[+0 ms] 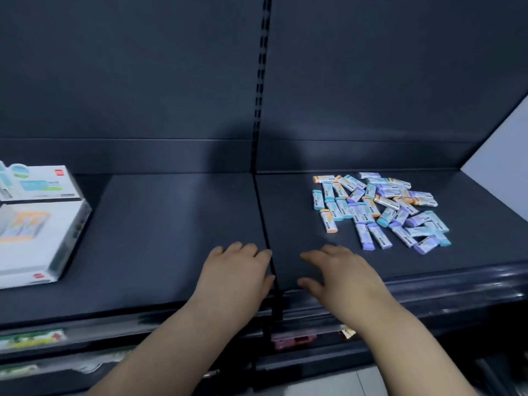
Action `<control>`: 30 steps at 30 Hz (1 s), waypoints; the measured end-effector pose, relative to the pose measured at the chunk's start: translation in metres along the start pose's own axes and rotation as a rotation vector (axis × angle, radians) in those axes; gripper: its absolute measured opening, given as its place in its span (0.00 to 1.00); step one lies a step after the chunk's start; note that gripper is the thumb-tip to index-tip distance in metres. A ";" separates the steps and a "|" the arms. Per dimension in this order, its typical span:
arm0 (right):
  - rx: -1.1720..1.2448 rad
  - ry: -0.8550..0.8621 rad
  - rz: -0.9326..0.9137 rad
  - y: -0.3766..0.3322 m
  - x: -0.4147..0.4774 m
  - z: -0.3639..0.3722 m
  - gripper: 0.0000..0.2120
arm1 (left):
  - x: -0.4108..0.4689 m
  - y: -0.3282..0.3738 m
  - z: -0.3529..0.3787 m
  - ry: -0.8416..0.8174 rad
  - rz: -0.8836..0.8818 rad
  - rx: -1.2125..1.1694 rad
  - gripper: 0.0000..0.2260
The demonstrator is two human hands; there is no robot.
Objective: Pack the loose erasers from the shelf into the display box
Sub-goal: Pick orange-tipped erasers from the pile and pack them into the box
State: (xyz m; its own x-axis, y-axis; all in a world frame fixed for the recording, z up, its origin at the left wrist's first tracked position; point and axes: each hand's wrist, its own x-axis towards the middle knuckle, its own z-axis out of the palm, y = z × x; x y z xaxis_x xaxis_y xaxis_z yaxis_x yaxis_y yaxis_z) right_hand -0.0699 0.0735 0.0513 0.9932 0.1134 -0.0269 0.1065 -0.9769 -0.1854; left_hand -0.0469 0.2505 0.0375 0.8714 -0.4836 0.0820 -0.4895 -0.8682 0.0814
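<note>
On the dark shelf (171, 224), toward its right end, the loose erasers (380, 210) lie in a scattered heap, some overlapping and some flat on the surface, their sleeves pale with teal, purple or orange ends. At the far left stands the white display box (43, 241), open at the top and partly cut off by the frame edge, with its printed lid flap (40, 182) raised behind it. A few pale shapes with orange edges show inside, too blurred to make out. Box and heap are well apart, and both hands sit between them near the shelf's front edge. The left hand (237, 270) and the right hand (340, 272) are palm down with loosely spread fingers, holding nothing; whether they touch the surface cannot be told. They flank a thin seam (264, 224) that splits the shelf into two panels, and the right hand is the nearer to the heap. Behind the seam a slotted upright (261, 81) runs up the dark back panel (128, 81). A light wall (500, 155) closes the right side. Below the front lip, a lower shelf (314, 358) carries blurred green-labelled packs (31, 338) and a pink item (291, 340).
</note>
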 end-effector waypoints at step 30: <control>0.125 0.097 0.207 0.210 0.054 -0.026 0.18 | 0.170 0.088 0.031 -0.121 -0.046 0.036 0.30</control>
State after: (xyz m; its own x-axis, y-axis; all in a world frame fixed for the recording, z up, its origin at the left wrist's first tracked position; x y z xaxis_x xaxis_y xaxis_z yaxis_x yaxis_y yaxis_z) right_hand 0.0073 -0.1306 0.0360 0.9938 -0.1101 0.0162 -0.0999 -0.9468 -0.3059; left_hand 0.0592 0.0885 0.0276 0.8915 -0.4511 -0.0412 -0.4493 -0.8922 0.0463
